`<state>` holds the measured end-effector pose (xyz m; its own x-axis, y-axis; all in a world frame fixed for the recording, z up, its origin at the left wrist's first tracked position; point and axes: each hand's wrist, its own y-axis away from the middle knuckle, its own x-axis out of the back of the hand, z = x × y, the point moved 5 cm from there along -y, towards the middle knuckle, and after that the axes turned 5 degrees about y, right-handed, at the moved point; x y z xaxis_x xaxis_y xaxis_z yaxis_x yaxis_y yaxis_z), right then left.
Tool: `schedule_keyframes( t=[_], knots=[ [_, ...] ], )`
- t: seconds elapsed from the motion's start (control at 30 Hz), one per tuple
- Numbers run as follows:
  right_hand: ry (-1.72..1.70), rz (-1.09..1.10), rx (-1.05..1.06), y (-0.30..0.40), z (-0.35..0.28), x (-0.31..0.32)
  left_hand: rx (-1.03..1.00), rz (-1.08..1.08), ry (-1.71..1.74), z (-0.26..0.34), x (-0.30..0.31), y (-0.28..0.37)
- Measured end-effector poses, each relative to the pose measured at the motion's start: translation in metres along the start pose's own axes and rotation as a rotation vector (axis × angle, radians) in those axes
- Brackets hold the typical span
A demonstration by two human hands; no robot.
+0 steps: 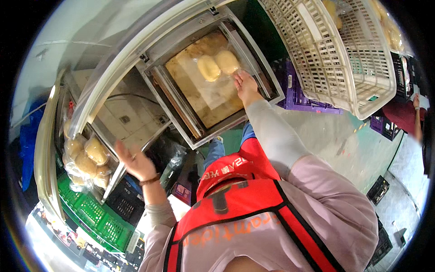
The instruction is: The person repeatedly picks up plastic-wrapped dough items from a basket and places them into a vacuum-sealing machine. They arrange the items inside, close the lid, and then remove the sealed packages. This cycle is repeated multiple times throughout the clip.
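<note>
Two peeled, yellow potato-like pieces (208, 68) lie in a clear plastic bag on the stained bed of a vacuum chamber sealer (210, 112). At the bag's lower right edge is my right hand (245, 85), its fingertips close to or touching the plastic; whether they pinch it cannot be told. My left hand (136, 163), slightly blurred, is raised at the left with fingers apart and nothing in it. Beyond it, bagged potato-like pieces (89, 159) are piled on the machine's left side. The sealer's curved clear lid (112, 71) stands raised.
A white plastic basket (323, 57) stands at upper right above a purple crate (295, 91), with more bagged pieces (390, 30) behind. Green crates (98, 214) are at lower left. At far right is another person's arm (416, 115). Black crates (378, 190) sit on the floor.
</note>
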<state>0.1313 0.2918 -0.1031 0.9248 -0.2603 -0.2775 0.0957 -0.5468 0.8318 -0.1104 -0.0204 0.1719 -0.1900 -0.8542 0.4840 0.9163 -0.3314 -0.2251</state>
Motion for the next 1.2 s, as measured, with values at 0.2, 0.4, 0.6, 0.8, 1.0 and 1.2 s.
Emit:
schedule_keyframes(
  t=[0.2, 0.4, 0.6, 0.8, 1.0, 1.2],
  knots=[
    [0.437, -0.360, 0.525, 0.073, 0.006, -0.012, 0.047, -0.425, 0.066, 0.044, -0.152, 0.021],
    [0.257, -0.688, 0.542, 0.183, -0.074, -0.039, 0.035, -0.740, 0.116, 0.055, -0.238, -0.017],
    [-0.153, -0.687, 0.170, 0.235, -0.133, -0.048, 0.480, -1.137, 1.043, 0.122, -0.213, 0.006],
    [-0.184, -0.705, 0.305, 0.264, -0.145, -0.052, 0.679, -1.090, 1.167, 0.141, -0.177, 0.017],
    [-0.196, -0.699, 0.401, 0.282, -0.146, -0.051, 0.695, -0.830, 1.125, 0.158, -0.167, 0.019],
    [0.052, -0.755, 0.545, 0.308, -0.142, -0.057, 0.459, -0.775, 1.162, 0.176, -0.147, 0.007]
  ],
)
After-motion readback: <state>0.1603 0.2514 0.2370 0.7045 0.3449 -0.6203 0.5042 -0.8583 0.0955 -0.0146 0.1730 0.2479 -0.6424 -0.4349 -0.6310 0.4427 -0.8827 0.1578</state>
